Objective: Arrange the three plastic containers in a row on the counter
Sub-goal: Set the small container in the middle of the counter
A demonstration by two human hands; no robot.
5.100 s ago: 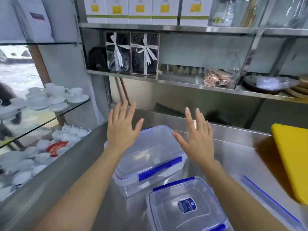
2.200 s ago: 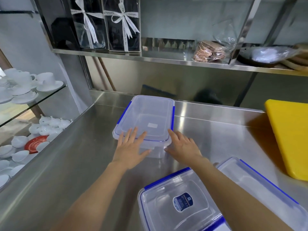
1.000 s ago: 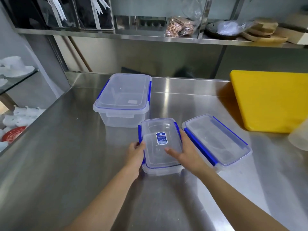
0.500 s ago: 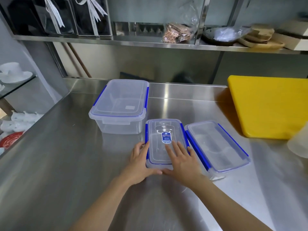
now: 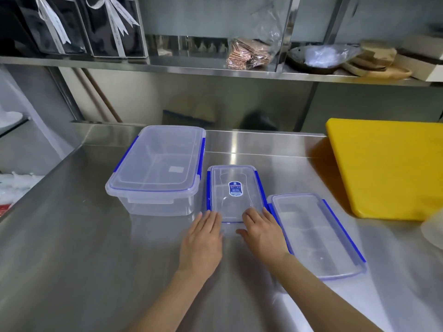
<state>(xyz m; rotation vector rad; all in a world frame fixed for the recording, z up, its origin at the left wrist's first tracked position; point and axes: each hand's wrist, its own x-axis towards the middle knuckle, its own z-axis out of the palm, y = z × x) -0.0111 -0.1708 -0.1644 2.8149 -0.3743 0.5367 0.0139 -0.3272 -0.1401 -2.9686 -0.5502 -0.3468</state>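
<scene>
Three clear plastic containers with blue clips stand on the steel counter [image 5: 72, 248]. The large deep container [image 5: 158, 164] is at the left. Right beside it sits the small container [image 5: 233, 190] with a blue label on its lid. The flat container [image 5: 314, 233] lies to the right, angled and nearer to me. My left hand [image 5: 203, 238] and my right hand [image 5: 262, 233] rest flat with fingers together against the small container's near end, fingertips on its lid edge. Neither hand grips it.
A yellow cutting board [image 5: 388, 166] lies at the right. A pale translucent object [image 5: 432, 231] shows at the right edge. A steel shelf [image 5: 191, 68] overhead holds ribboned boxes [image 5: 112, 25], wrapped packets [image 5: 249, 53] and plates. Crockery sits beyond the counter's left edge.
Both hands have slid back from the small container's sides and lid to its near end. The small container now sits farther back, close beside the large one.
</scene>
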